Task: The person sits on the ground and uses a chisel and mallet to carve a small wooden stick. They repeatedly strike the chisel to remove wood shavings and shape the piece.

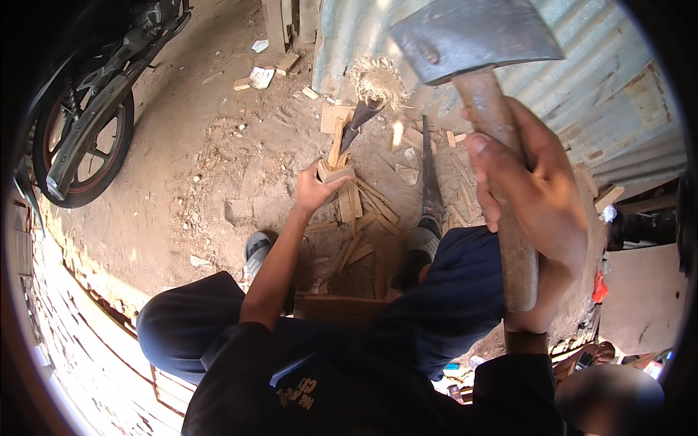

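My right hand (534, 185) is wrapped round the wooden handle of an axe (476, 42), held up at the right with its broad grey head at the top. My left hand (314, 189) grips a small wooden block (334, 172) low over the ground in front of me. Against the block stands a dark tapered tool (356, 127) with a frayed, fibrous top (379, 80); its lower end meets the block, and I cannot tell how deep it goes. A pale upright strip of wood (337, 142) is beside it.
Split wood pieces (355, 207) lie scattered between my feet. A long dark tapered piece (430, 171) lies by my right shoe (422, 243). Corrugated metal sheeting (603, 87) stands at the right, a motorcycle wheel (91, 156) at the left. Another person (603, 356) is at lower right.
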`<action>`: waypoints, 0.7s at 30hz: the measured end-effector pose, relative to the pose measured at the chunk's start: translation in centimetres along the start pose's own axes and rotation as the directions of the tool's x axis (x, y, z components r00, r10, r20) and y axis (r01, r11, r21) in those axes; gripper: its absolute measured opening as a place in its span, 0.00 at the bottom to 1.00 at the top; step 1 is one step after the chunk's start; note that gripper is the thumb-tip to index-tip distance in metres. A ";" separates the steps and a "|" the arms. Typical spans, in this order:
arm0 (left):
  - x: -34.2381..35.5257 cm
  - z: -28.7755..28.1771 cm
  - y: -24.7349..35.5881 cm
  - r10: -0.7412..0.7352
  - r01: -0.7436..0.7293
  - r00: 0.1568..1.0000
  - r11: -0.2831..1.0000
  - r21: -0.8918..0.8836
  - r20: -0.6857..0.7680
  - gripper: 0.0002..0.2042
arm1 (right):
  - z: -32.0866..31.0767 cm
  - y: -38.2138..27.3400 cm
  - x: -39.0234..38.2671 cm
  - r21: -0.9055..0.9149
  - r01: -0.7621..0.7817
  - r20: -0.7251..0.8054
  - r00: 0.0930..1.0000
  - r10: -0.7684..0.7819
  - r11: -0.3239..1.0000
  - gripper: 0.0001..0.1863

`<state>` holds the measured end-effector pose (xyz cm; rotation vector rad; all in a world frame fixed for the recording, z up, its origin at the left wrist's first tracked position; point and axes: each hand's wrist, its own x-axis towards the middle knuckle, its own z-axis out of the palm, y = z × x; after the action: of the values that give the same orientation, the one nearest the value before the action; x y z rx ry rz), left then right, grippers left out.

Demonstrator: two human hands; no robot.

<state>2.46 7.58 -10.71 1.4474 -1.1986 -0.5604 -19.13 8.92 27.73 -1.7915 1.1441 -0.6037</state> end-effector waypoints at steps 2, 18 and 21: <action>0.0 0.2 0.1 -0.007 0.007 1.000 1.000 0.009 0.020 0.25 | 0.3 -1.1 -1.4 0.106 0.264 -0.184 0.953 -0.242 0.959 0.22; 0.8 -0.3 -1.6 -0.094 0.093 0.995 0.995 -0.039 -0.024 0.26 | 1.0 2.4 0.1 0.029 -0.108 0.105 0.989 0.105 0.994 0.22; 0.8 0.1 -1.0 -0.092 0.091 0.995 0.996 -0.009 -0.029 0.27 | 1.6 0.1 -1.0 0.149 0.176 -0.174 0.973 -0.150 0.973 0.22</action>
<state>3.01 6.74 -11.42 1.5048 -1.1105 -0.6042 -18.43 10.49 26.95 -1.7300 1.0265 -0.9289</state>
